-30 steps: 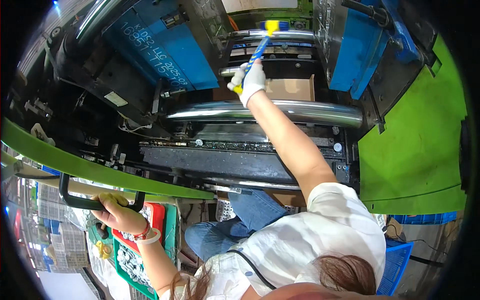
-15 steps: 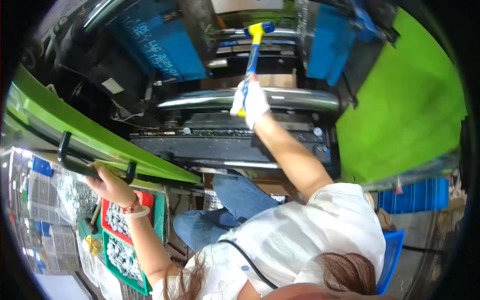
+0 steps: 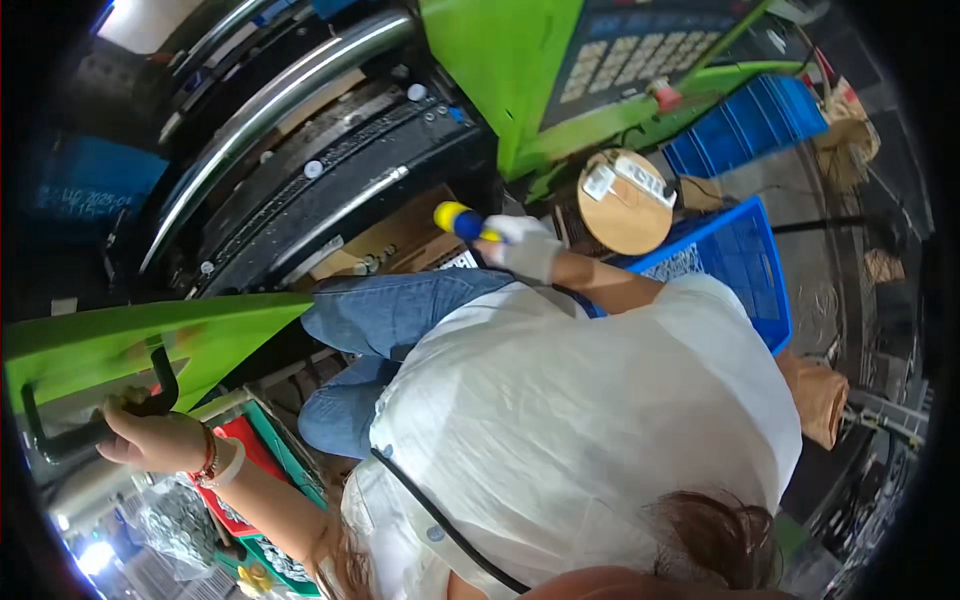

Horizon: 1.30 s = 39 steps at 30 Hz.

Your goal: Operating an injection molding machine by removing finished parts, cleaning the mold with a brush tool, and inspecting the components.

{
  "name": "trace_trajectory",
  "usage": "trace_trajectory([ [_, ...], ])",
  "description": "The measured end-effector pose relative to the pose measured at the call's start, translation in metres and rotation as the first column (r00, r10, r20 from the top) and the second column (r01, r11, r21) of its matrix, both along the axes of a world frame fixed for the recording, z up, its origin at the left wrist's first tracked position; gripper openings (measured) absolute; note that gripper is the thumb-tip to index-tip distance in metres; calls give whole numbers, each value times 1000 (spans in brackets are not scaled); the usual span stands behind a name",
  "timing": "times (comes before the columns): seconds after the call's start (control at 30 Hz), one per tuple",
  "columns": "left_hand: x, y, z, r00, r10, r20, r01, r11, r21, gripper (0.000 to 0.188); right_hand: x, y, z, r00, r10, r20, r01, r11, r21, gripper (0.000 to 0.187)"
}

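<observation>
My bare left hand (image 3: 150,438) is wrapped round the black handle (image 3: 68,442) of a green machine door (image 3: 235,340). A white glove covers my right hand (image 3: 525,248), which grips a mallet (image 3: 460,220) with a yellow and blue head. The mallet is near my right thigh, its head pointing left toward the machine; most of its handle is hidden by the head and the glove. Just beyond it lies the black machine bed (image 3: 360,165), with small round white pieces along its edge.
A thick chrome bar (image 3: 245,110) crosses the machine. At the right stand a round wooden top (image 3: 610,215) bearing a power strip (image 3: 645,180), a blue crate (image 3: 775,285) and blue bins (image 3: 745,130). Lower left are a red tray (image 3: 250,450) and a bag of metal parts (image 3: 180,522).
The view has swung to the right. My right hand has drawn the mallet back from the machine's bars to beside my thigh. My left hand still holds the door handle.
</observation>
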<state>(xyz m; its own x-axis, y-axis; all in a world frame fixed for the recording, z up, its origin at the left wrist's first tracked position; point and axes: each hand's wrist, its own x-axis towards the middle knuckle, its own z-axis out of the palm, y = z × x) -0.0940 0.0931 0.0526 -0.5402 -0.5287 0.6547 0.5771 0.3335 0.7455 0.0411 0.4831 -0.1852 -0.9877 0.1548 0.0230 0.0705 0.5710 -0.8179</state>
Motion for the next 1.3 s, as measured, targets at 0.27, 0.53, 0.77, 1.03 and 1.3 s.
trace_trajectory([
  [0.27, 37, 97, 0, 759, -638, 130, 648, 759, -63, 12, 173, 107, -162, 504, -666, 550, 554, 738, 385, 36],
  [0.53, 42, 185, 16, 35, -944, 329, 998, 15, -63, 43, 182, 183, -254, 61, -839, 541, 776, 380, 503, 37],
  [0.77, 51, 253, 18, -30, -948, 317, 996, -54, -69, 57, 163, 226, -311, 72, -809, 584, 749, 430, 504, 40],
  [1.03, 55, 251, 22, 290, -878, 381, 928, 161, -335, 67, 122, 213, -253, 351, -763, 544, 659, 613, 436, 39],
  [1.3, 52, 162, -32, 193, -888, 417, 909, 2, -417, 52, 26, 96, -139, 812, -342, 473, 382, 924, 11, 39],
])
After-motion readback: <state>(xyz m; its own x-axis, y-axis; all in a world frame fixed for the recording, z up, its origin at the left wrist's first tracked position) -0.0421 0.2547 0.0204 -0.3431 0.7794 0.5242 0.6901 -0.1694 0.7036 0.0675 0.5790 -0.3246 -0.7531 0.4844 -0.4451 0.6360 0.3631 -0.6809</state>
